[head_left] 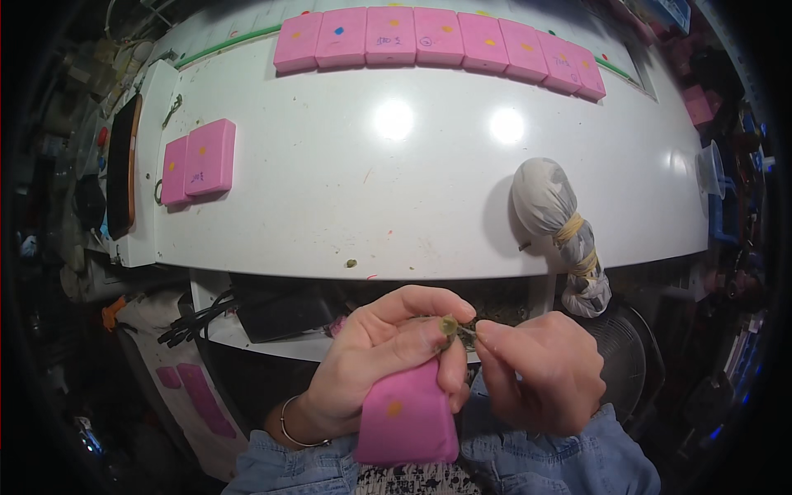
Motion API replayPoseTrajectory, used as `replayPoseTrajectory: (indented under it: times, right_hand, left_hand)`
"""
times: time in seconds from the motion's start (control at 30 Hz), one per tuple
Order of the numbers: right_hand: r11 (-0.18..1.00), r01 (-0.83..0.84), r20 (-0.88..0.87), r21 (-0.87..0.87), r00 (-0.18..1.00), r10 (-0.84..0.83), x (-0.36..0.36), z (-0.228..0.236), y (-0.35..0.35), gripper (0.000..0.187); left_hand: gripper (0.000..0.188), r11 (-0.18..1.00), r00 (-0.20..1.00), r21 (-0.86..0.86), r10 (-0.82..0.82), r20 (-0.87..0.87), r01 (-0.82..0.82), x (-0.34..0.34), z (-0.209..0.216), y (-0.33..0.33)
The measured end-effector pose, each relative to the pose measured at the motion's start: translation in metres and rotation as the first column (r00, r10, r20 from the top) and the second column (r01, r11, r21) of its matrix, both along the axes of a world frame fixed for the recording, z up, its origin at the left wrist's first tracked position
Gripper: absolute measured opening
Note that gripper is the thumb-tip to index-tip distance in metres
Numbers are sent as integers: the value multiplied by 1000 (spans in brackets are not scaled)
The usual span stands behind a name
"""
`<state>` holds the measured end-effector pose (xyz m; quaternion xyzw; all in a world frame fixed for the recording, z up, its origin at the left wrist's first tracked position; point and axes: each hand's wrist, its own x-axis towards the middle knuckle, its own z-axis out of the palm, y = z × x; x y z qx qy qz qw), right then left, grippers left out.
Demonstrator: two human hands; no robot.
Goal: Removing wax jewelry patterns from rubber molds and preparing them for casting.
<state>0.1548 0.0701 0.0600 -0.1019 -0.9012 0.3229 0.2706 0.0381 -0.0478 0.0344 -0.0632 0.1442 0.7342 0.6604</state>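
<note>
My left hand [388, 346] is closed, its thumb and forefinger pinching a small olive-green piece [448, 325] with a rounded, hollow-looking end. Below those fingers a pink block [408, 417] with a yellow spot is tucked against the same hand, hanging over my lap. Close beside it my right hand [540, 367] is also closed. Its thumb and forefinger pinch at a thin strand or stem meeting the green piece; my fingertips hide what it is. Both hands are just off the near edge of the white table [330, 206].
Several pink blocks [392, 37] stand in a row along the table's far side. Two more pink blocks [210, 157] sit at the left, near a phone [124, 165]. At the right lies a grey cloth-wrapped bundle [544, 194] with tan bands, overhanging the edge. A green crumb [351, 263] lies nearby.
</note>
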Motion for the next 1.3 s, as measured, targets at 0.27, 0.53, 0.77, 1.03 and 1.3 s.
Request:
replayPoseTrajectory:
  times: [0.27,0.53,0.77,1.03,1.3]
  right_hand:
    - [986,-12,-40,167,999,19,1,-9,2,35]
    - [935,121,-83,332,992,-99,-1,-10,-3,28]
    - [974,85,14,209,996,-90,2,-2,-9,31]
    - [987,159,19,-26,987,-159,-12,-6,-22,25]
    - [954,-37,116,-299,990,75,-36,-36,-42,14]
  left_hand:
    - [22,998,969,-42,42,-243,-54,0,-3,-1]
    - [23,996,977,-66,37,-208,-51,1,-5,3]
    - [25,998,980,-50,12,-196,-22,0,-5,-2]
    - [24,977,960,-211,-31,-277,-29,-3,4,-14]
    - [29,911,853,-13,382,-355,-413,-33,-15,-64]
